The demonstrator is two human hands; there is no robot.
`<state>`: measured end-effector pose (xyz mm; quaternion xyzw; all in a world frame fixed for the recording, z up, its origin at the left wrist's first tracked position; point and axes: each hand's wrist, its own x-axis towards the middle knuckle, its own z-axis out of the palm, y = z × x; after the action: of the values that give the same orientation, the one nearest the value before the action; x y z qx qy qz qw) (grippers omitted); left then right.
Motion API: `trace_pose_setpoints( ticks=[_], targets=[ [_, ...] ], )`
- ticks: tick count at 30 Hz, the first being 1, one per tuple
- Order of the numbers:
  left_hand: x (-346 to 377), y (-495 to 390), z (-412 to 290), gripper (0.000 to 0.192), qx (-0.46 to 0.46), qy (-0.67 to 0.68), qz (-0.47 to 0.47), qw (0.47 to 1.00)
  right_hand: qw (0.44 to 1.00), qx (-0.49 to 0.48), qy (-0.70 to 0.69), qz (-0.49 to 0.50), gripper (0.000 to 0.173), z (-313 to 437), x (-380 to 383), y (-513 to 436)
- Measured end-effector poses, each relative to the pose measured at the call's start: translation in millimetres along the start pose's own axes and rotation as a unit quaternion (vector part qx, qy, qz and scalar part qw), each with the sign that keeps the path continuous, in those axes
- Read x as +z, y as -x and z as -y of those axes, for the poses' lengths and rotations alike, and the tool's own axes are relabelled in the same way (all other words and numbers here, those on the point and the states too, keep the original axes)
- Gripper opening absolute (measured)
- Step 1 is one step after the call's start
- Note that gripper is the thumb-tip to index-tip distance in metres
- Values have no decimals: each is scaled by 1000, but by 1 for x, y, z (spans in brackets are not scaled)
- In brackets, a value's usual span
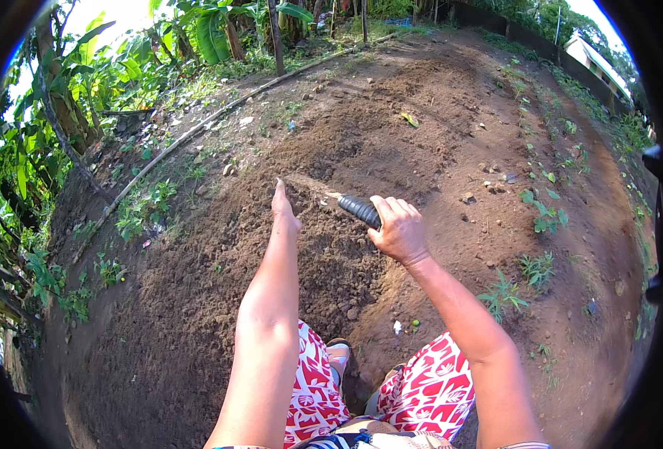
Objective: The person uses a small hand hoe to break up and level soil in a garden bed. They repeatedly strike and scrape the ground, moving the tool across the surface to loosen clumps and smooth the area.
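Observation:
My right hand (400, 229) is closed around the black-wrapped handle (359, 210) of a hand tool. The tool's narrow, soil-coloured blade (311, 184) points left over the ground and partly blends with it. My left hand (283, 206) is stretched forward close to the blade's far end, seen edge-on with the fingers extended. Nothing shows in it, and I cannot tell whether it touches the blade. Loose, crumbly brown soil (331, 258) lies beneath both hands.
A long pole (196, 128) lies along the left side of the plot, with banana plants (213, 36) beyond. Small green plants (544, 213) grow on the right, near several stones (468, 197). My shoe (338, 356) stands on the soil below.

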<state>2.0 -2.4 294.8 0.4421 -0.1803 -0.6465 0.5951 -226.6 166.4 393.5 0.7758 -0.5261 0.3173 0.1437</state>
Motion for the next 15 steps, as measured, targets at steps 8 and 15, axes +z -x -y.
trace_pose_setpoints(
  ticks=[8,15],
  targets=[
    [-8,10,1,35,22,116,66,991,994,-91,65,-12,48,-14,5,11],
    [19,17,0,28,38,139,132,981,995,23,88,-31,40,-41,20,13]
  ],
)
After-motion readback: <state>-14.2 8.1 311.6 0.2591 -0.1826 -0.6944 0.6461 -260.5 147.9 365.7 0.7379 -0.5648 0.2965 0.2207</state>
